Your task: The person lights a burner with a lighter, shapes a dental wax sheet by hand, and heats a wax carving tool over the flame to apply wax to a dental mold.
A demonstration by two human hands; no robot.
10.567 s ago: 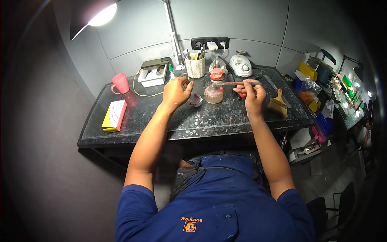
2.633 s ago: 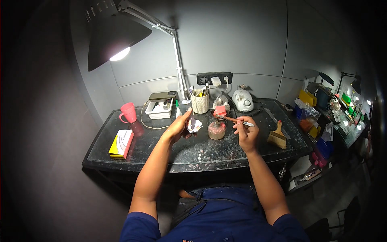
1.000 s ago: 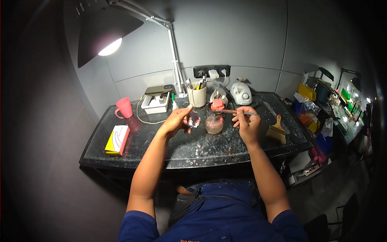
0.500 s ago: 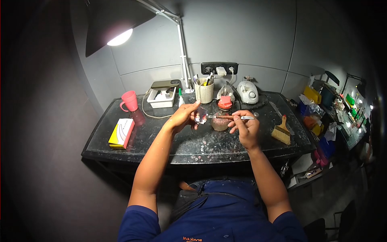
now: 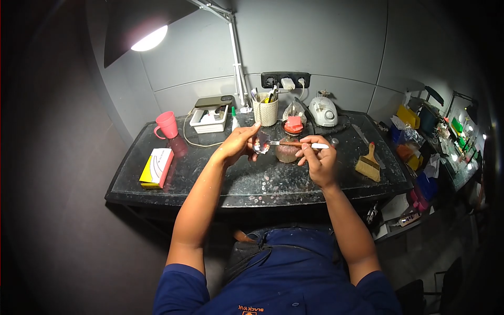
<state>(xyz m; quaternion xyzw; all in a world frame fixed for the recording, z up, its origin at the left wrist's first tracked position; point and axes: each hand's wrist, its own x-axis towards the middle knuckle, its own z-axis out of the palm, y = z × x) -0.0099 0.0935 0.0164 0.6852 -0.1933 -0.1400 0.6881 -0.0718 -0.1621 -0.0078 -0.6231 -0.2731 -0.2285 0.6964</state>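
Note:
My left hand [image 5: 242, 144] pinches a small, uneven piece [image 5: 261, 144] with pinkish, whitish and grey parts; its exact kind is too small to make out. Between the fingers of my right hand [image 5: 317, 155] lies a wax knife [image 5: 290, 143] with a brown handle, held nearly level. Its flat metal blade points left and meets or nearly meets the piece, while its pale, shiny other end sticks out past my fingers. Just behind and below the tool stands a rounded, see-through reddish-brown vessel [image 5: 286, 155], partly covered by it.
On the dark worktop [image 5: 210, 184] are a pink mug [image 5: 167, 125], a yellow-white-red box [image 5: 156, 168], a white tray [image 5: 209, 125], a pen basket [image 5: 265, 113], red slabs [image 5: 294, 125], a white machine [image 5: 323, 112] and a brush [image 5: 368, 167]. A lamp [image 5: 149, 39] hangs upper left.
The wax knife has turned slightly in my right hand, and its blade now shows more clearly beside the piece. The whole scene sits a little higher in the picture.

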